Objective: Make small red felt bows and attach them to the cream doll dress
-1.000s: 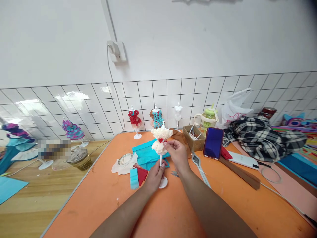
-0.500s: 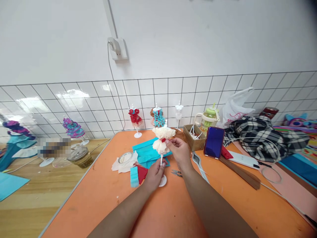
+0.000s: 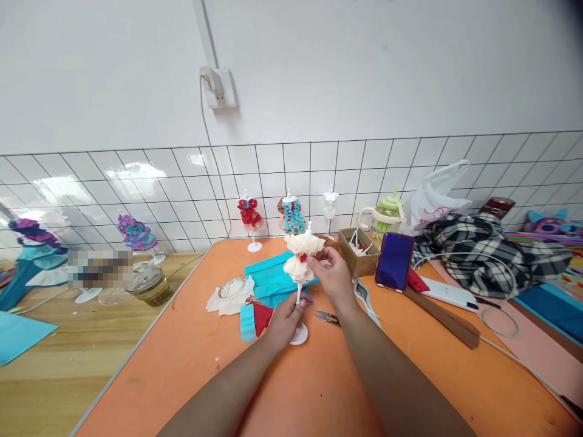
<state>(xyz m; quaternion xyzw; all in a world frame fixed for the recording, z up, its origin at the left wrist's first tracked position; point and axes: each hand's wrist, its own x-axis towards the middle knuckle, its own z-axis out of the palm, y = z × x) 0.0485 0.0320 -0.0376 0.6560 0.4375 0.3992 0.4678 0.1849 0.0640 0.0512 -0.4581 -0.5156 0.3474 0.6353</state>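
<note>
In front of me stands a small white mannequin stand dressed in a ruffled cream paper dress (image 3: 298, 269). My left hand (image 3: 286, 317) is closed round its thin pole, just above the round white base (image 3: 299, 334). At the dress's waist my right hand (image 3: 333, 271) pinches a red strip (image 3: 302, 258); its far end is hidden by the fingers. Blue crepe paper (image 3: 268, 282) lies behind the left hand. Thread snips (image 3: 328, 317) rest on the orange table to the right of the base. Red and light blue paper pieces (image 3: 248, 323) lie at the left.
Several dressed mannequins, such as the red one (image 3: 249, 212), stand along the tiled wall. A cardboard box (image 3: 368, 262), a phone (image 3: 394, 261), a green-lidded cup (image 3: 387, 215) and a checked cloth (image 3: 483, 252) are at the right. A tape roll (image 3: 231, 287) and a lidded jar (image 3: 150, 286) are left.
Both hands keep their hold, the left on the pole and the right at the waist. The view has shifted slightly; the dress appears a little turned, with the red strip showing more at the waist.
</note>
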